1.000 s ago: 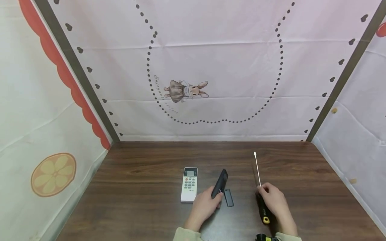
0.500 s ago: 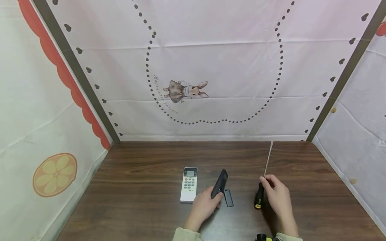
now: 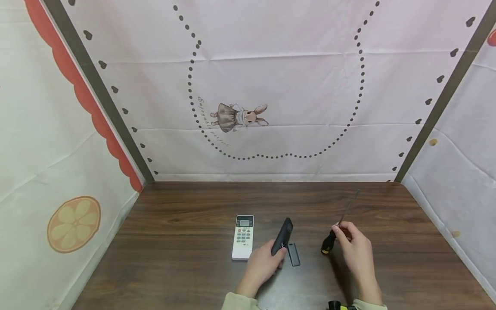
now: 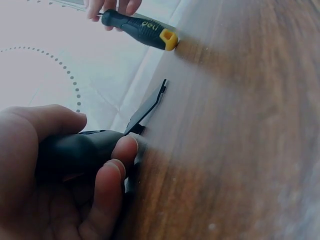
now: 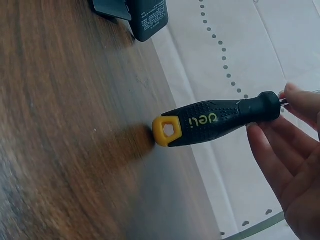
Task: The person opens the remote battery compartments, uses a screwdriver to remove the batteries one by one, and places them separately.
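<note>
Head view: the left hand (image 3: 263, 263) grips a black device (image 3: 283, 237) near the middle of the table (image 3: 174, 258), its far end sticking out past the fingers. A thin dark panel (image 3: 294, 255) lies just right of it; the left wrist view shows the panel slanting out from the device, though whether the two are joined cannot be told. Printed text shows on the device in the right wrist view.

Farther right, the right hand (image 3: 358, 254) pinches a screwdriver (image 3: 328, 242) at the neck, where handle meets shaft. The shaft points far and right, the black handle near and left, with a yellow end and the lettering "deli". Whether the handle end touches the table is unclear.

A white remote control (image 3: 243, 238) lies just left of the left hand, its keys facing up. Beyond the table's far edge hangs a pale cloth (image 3: 302, 94) printed with a rabbit (image 3: 236, 117) in a skirt.
</note>
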A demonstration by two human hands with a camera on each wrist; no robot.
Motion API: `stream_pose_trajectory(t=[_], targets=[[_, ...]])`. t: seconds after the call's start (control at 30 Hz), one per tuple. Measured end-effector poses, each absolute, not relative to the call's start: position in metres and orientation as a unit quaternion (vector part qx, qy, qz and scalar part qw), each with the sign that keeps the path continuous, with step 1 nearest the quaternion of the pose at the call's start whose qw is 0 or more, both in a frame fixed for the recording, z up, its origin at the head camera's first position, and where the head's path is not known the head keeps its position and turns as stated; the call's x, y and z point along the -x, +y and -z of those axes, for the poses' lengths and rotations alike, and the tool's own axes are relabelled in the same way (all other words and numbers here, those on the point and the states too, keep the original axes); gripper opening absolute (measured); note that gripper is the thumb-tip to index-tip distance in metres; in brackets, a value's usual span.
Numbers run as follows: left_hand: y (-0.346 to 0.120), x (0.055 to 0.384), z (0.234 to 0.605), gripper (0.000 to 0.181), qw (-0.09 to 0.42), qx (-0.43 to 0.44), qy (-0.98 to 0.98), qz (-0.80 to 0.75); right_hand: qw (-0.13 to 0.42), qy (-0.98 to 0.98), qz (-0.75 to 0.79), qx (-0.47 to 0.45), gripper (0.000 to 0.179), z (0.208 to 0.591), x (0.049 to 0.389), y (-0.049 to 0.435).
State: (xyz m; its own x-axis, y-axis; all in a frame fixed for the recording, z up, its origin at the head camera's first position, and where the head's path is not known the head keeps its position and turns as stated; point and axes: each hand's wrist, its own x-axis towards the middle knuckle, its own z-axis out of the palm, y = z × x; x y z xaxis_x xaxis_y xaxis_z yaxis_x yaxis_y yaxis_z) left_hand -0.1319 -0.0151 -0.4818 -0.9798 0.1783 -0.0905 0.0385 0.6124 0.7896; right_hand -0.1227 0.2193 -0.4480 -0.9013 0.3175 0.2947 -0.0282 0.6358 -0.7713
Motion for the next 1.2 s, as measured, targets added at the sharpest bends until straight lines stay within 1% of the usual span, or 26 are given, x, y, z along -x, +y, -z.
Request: stream_pose_trajectory(t=[0.17, 0.47, 0.63, 0.73, 0.83, 1.03, 1.1, 1.2], targets=[[-0.0148, 0.132, 0.4816, 0.021, 0.085, -0.06, 0.891, -0.441, 0.207, -0.884, -0.412, 0.078, 0.017, 0.4474, 0.1223, 0.2189], [-0.0144, 0.1334, 0.4821, 0.022, 0.092, -0.054, 0.891, -0.441, 0.164, -0.893, -0.417, 0.041, 0.02, 0.4518, 0.1227, 0.2202], [-0.0144, 0.1334, 0.4828, 0.021, 0.088, -0.058, 0.891, -0.441, 0.155, -0.901, -0.405, 0.022, 0.02, 0.4532, 0.1226, 0.2214], [-0.0144, 0.1329, 0.4833, 0.021, 0.081, -0.061, 0.893, -0.439, 0.157, -0.909, -0.387, -0.001, 0.018, 0.4516, 0.1228, 0.2212], [-0.0146, 0.1323, 0.4835, 0.022, 0.079, -0.062, 0.892, -0.441, 0.165, -0.918, -0.359, -0.02, 0.019, 0.4497, 0.1223, 0.2203], [-0.0152, 0.1315, 0.483, 0.024, 0.076, -0.063, 0.89, -0.444, 0.206, -0.929, -0.305, -0.034, 0.023, 0.4454, 0.1203, 0.2178], [-0.0151, 0.1315, 0.4831, 0.024, 0.075, -0.063, 0.891, -0.444, 0.195, -0.931, -0.308, -0.023, 0.027, 0.4446, 0.1201, 0.2161], [-0.0151, 0.1322, 0.4835, 0.023, 0.077, -0.065, 0.892, -0.441, 0.151, -0.928, -0.34, 0.006, 0.034, 0.4458, 0.1212, 0.2122]])
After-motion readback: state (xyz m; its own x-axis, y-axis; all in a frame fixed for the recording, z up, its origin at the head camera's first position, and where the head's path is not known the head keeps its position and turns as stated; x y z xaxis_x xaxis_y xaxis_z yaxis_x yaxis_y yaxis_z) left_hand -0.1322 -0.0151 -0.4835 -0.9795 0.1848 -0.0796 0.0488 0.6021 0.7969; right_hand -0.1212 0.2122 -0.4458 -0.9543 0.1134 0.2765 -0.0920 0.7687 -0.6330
